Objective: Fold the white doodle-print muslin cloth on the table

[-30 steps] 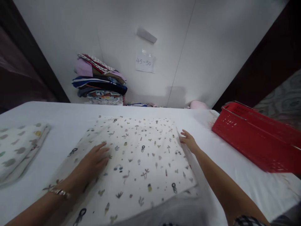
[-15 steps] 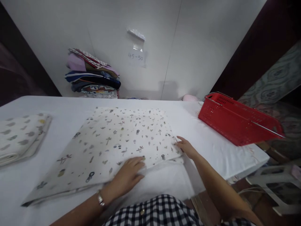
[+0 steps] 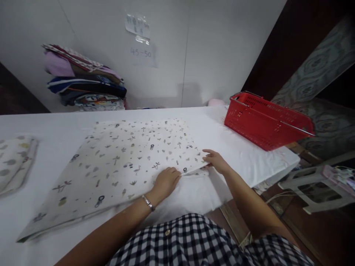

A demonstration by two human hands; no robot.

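White-covered table (image 3: 244, 155), pale wall beyond. Printed cloth (image 3: 111, 153) lies layered just ahead of both hands, spreading out left of the left hand. Left hand (image 3: 166, 181): fingers together on its near edge; pinch or press, can't tell. Right hand (image 3: 217, 162): narrow on that edge near the corner, index finger out straight. Step in hand, my read: squaring top layer to the one under it; lower layer peeks out between the hands. Next move calls for level tension, both layers lined up. Further out: folded cloth (image 3: 13, 162) far left of left hand, red basket (image 3: 257, 120) beyond right hand, fabric stack (image 3: 85, 83) past left.
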